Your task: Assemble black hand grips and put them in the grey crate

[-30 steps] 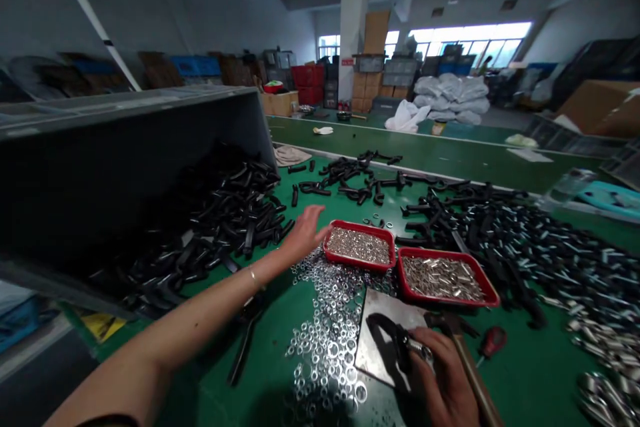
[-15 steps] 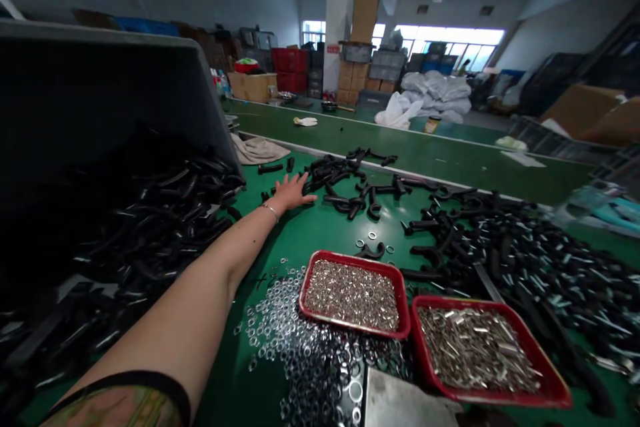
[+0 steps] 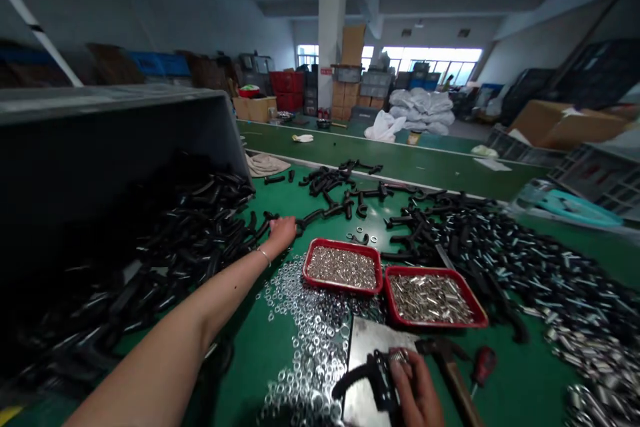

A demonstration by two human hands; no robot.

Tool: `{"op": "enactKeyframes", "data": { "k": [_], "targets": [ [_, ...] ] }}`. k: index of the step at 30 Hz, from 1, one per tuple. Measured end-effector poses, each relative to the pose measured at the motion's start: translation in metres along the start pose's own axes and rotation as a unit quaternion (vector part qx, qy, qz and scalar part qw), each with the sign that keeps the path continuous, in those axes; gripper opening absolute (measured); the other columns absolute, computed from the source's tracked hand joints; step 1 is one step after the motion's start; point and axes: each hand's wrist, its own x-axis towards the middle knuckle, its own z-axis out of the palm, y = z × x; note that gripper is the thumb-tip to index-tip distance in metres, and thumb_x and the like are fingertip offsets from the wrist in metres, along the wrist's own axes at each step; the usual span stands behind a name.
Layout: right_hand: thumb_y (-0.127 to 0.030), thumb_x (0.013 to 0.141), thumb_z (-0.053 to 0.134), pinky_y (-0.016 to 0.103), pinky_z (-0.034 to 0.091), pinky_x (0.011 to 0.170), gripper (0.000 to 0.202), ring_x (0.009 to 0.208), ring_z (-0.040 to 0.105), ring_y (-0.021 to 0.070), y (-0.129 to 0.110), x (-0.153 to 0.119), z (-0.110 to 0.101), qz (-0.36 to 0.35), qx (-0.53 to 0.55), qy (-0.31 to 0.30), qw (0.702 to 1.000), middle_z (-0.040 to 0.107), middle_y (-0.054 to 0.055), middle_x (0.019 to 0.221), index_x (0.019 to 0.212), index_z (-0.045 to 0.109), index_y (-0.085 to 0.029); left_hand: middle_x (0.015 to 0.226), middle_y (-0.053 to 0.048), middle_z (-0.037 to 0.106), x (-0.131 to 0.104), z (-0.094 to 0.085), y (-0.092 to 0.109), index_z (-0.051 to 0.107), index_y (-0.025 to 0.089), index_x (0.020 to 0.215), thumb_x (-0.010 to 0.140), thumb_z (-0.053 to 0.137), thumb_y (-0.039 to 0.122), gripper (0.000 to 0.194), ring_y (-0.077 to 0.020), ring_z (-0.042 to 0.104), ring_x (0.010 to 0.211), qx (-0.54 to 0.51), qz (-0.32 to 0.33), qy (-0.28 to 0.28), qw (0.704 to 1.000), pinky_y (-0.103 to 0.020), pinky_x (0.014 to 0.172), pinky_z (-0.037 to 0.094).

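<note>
My left hand [image 3: 283, 232] is closed round a black hook-ended part [image 3: 311, 217] that sticks out on its right, low over the green bench. More black parts [image 3: 200, 227] lie heaped to its left, in the mouth of a grey bin. At the bottom, my right hand [image 3: 419, 392] grips a black lever-like part [image 3: 381, 383] with a curved arm, above a flat metal plate [image 3: 367, 340]. A small silvery piece [image 3: 399, 355] is at its fingertips. Loose metal rings [image 3: 320, 333] spread between the two hands.
Two red trays [image 3: 306, 272] of small metal pieces stand mid-bench. Beside the right hand lie a hammer [image 3: 457, 380] and a red-handled screwdriver [image 3: 484, 365]. Heaps of black parts with metal pins [image 3: 530, 267] cover the right side. The grey bin [image 3: 227, 137] walls the left.
My left hand has come back toward me from the far black parts, its spread fingers now closed on one. The view has shifted, and my right hand with its black part has come into sight.
</note>
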Motion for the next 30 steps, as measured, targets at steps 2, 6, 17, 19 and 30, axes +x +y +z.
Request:
{"op": "enactKeyframes", "data": {
  "k": [2,6,17,19,30],
  "targets": [
    [-0.060,0.086,0.059,0.035,0.052,0.081,0.040,0.094,0.068,0.0275,-0.007,-0.001,-0.003,-0.039,-0.002,-0.041,0.998,0.074,0.007,0.096,0.104,0.060,-0.024,0.114,-0.018,0.065,-0.042,-0.009,-0.002,0.061,0.008,0.116,0.098,0.049,0.027,0.028,-0.0284,0.060,0.109,-0.003,-0.001,-0.024,1.000,-0.048,0.098,0.043],
    [-0.057,0.089,0.056,0.035,0.052,0.079,0.038,0.086,0.065,0.0234,-0.019,-0.006,-0.012,-0.090,0.026,-0.057,0.994,0.069,0.005,0.091,0.101,0.059,-0.022,0.121,-0.010,0.063,-0.114,-0.036,-0.012,0.060,0.014,0.121,0.094,0.061,0.037,0.035,-0.0232,0.063,0.106,-0.034,-0.010,-0.062,0.997,-0.046,0.093,0.052],
    [-0.057,0.085,0.063,0.030,0.054,0.054,0.044,0.058,0.065,0.0168,-0.034,-0.063,-0.077,-0.011,0.242,-0.093,0.966,0.072,0.003,0.089,0.109,0.048,-0.024,0.069,0.000,0.064,-0.244,-0.139,0.003,0.045,0.019,0.146,0.089,0.041,0.023,0.057,-0.0106,0.056,0.050,-0.389,0.004,0.039,0.920,-0.022,0.056,0.050],
    [-0.057,0.082,0.067,0.028,0.053,0.053,0.044,0.059,0.065,0.0167,-0.026,-0.071,-0.085,0.006,0.241,-0.081,0.967,0.072,0.004,0.088,0.106,0.051,-0.022,0.067,0.001,0.062,-0.266,-0.143,0.018,0.052,0.017,0.141,0.084,0.052,0.023,0.058,-0.0078,0.049,0.046,-0.560,0.019,0.050,0.827,-0.022,0.055,0.050],
    [-0.053,0.077,0.076,0.023,0.048,0.050,0.041,0.058,0.060,0.0129,-0.003,-0.074,-0.096,0.104,0.299,-0.124,0.940,0.074,0.007,0.085,0.094,0.068,-0.017,0.091,-0.005,0.074,-0.325,-0.106,0.105,0.065,0.020,0.127,0.089,0.063,0.034,0.041,-0.0198,0.070,0.089,-0.565,0.197,-0.104,0.795,-0.037,0.093,0.051]
  ]
}}
